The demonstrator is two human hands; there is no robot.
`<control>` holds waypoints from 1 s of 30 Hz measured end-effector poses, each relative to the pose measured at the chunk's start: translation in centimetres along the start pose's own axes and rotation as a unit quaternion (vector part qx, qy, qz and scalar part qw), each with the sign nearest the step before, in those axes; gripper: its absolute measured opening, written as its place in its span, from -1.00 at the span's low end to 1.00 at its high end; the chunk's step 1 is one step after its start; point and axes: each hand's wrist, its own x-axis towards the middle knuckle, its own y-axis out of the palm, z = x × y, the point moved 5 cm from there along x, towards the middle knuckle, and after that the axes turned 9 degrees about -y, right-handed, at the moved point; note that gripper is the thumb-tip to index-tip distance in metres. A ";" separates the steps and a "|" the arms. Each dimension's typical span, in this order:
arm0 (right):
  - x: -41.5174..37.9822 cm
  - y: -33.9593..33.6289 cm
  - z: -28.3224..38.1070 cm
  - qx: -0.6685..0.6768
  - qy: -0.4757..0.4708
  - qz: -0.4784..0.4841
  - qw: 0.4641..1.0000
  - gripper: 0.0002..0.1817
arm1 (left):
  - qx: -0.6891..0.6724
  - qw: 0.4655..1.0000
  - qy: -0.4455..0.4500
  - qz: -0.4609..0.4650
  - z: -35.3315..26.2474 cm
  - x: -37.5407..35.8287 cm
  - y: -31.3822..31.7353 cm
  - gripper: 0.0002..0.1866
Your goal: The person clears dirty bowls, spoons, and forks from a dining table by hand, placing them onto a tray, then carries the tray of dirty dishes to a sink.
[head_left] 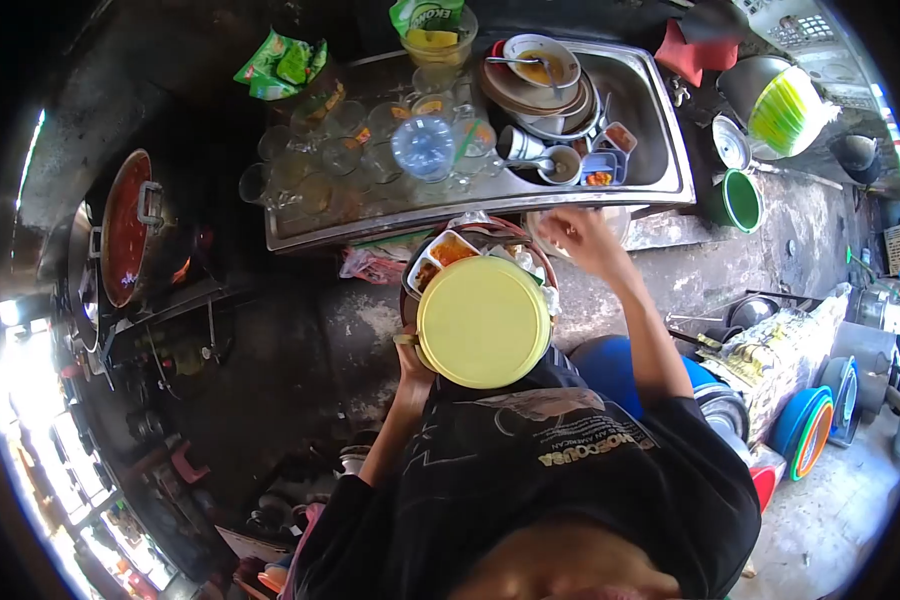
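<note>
- The step in hand is judged to be the carrying or steadying of a pale-yellow round plastic vessel (484, 322), which is held in front of the torso, at the near side of the steel sink unit (679, 165).
- Its left-side handle is clamped by the left hand (414, 364); some of the fingers are hidden.
- Nothing is seen held by the right hand (582, 243), raised near the sink's near edge; its fingers are loosely bent and slightly apart.
- Just beyond the vessel, 1 white compartment tray (459, 247) with food and crumpled white wrappers (552, 299) are seen.
- Drinking glasses (343, 152) are crowded on the left drainboard; stacked plates (531, 88) are placed right of them.
- For any next move, a level vessel and clearance from the food tray would be needed.
</note>
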 end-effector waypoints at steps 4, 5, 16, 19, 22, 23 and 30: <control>-5.5 -1.2 1.1 -0.075 -0.024 0.053 0.996 -0.69 | -0.031 0.999 0.022 -0.010 3.1 1.0 4.8 -0.61; -6.1 -1.5 0.5 -0.079 0.037 0.077 0.993 -0.66 | -0.029 0.999 0.033 -0.005 3.2 0.8 7.1 -0.61; -6.5 -8.0 -2.4 0.364 0.140 -0.053 0.919 -0.61 | -0.006 0.999 0.044 0.001 7.4 6.0 12.5 -0.39; -5.7 -13.1 -3.0 0.333 0.150 -0.131 0.922 -0.60 | -0.006 0.998 0.068 -0.006 7.9 7.6 11.2 -0.42; -3.2 -21.7 -5.0 0.285 0.021 -0.260 0.922 -0.64 | -0.037 0.997 0.070 0.013 8.8 8.5 10.9 -0.52; -1.8 -24.3 -6.0 0.253 -0.036 -0.274 0.927 -0.70 | -0.055 0.997 0.059 0.009 8.8 8.9 10.9 -0.53; 8.7 -29.9 -18.9 -0.458 -0.162 -0.070 0.871 -0.69 | -0.106 0.994 0.037 0.007 8.9 10.7 11.2 -0.51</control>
